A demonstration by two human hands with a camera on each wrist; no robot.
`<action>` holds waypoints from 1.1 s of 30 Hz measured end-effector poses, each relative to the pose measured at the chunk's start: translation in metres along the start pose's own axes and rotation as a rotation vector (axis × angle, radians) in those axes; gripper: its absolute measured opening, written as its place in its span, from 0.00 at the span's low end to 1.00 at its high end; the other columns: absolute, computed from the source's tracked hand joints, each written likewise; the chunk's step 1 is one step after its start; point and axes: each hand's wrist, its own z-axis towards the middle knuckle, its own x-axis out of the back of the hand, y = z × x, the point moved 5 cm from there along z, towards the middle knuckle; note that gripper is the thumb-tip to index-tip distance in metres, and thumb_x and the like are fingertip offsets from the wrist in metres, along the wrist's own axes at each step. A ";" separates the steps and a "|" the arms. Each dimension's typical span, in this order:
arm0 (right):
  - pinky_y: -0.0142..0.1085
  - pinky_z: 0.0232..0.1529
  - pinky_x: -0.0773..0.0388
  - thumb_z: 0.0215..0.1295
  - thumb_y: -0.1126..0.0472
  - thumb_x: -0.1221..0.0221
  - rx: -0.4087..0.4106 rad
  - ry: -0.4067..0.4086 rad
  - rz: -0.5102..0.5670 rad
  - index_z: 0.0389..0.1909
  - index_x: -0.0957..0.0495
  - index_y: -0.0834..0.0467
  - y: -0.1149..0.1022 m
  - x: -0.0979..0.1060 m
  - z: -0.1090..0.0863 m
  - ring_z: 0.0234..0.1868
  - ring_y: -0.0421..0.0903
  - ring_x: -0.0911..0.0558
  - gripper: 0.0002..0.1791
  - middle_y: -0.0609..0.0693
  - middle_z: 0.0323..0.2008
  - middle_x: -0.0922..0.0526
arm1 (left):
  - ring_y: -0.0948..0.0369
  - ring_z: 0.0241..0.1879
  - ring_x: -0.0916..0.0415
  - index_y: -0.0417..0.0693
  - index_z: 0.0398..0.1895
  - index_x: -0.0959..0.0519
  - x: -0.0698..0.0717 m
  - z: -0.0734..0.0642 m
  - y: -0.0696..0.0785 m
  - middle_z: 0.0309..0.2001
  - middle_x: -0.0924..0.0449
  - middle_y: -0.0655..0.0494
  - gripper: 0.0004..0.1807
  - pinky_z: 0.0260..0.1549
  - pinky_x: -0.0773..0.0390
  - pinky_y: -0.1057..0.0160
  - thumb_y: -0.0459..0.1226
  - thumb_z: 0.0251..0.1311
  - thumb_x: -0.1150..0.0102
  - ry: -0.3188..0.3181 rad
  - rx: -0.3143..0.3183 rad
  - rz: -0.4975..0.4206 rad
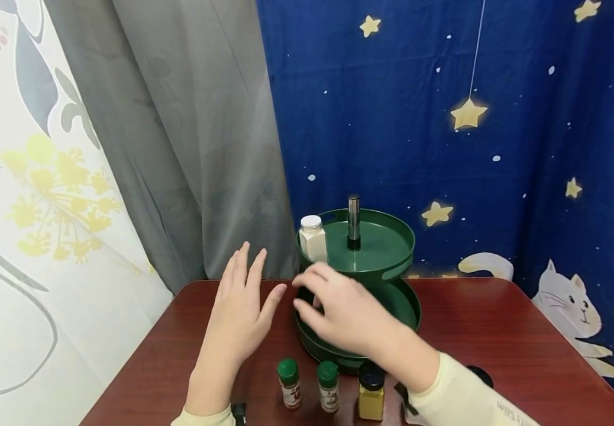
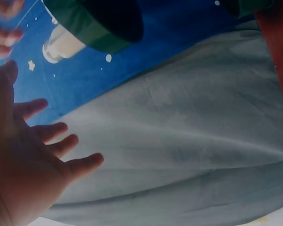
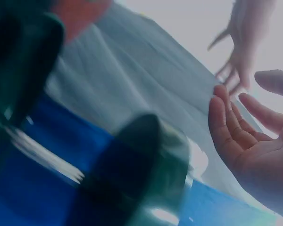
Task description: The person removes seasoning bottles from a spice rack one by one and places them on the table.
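Observation:
My left hand is raised over the table's left half, fingers spread and straight, holding nothing. Beside it, my right hand hovers in front of a green two-tier round tray, its fingers loosely bent. The right wrist view shows nothing within that hand. A white-lidded jar of pale contents stands on the upper tier at the left edge. The lower tier is partly hidden behind my right hand, and a small pale patch between the fingers cannot be identified.
Nearer me stand two green-capped spice shakers and a dark-lidded jar of yellow powder. Another dark lid shows past my right forearm. A metal post rises from the tray's middle. Curtains hang behind the red-brown table.

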 end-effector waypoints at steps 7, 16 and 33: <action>0.37 0.38 0.13 0.76 0.55 0.36 0.007 0.113 -0.125 0.60 0.17 0.56 0.014 0.047 0.042 0.37 0.42 0.14 0.16 0.52 0.56 0.18 | 0.38 0.83 0.47 0.46 0.83 0.38 -0.007 0.002 0.009 0.85 0.47 0.40 0.39 0.78 0.41 0.29 0.55 0.77 0.44 0.038 -0.017 0.013; 0.42 0.47 0.10 0.80 0.47 0.41 -0.188 -0.094 -0.246 0.72 0.24 0.55 0.039 0.051 0.079 0.45 0.47 0.13 0.26 0.56 0.65 0.26 | 0.39 0.85 0.49 0.48 0.84 0.40 -0.016 -0.001 0.016 0.86 0.48 0.41 0.40 0.78 0.41 0.28 0.56 0.79 0.47 0.031 0.007 0.001; 0.47 0.60 0.13 0.82 0.43 0.46 -0.258 -0.245 -0.370 0.78 0.31 0.53 0.059 0.036 0.099 0.57 0.49 0.14 0.31 0.56 0.71 0.27 | 0.41 0.85 0.49 0.49 0.84 0.39 -0.027 -0.004 0.018 0.86 0.47 0.44 0.38 0.80 0.44 0.30 0.56 0.79 0.47 0.011 0.006 -0.034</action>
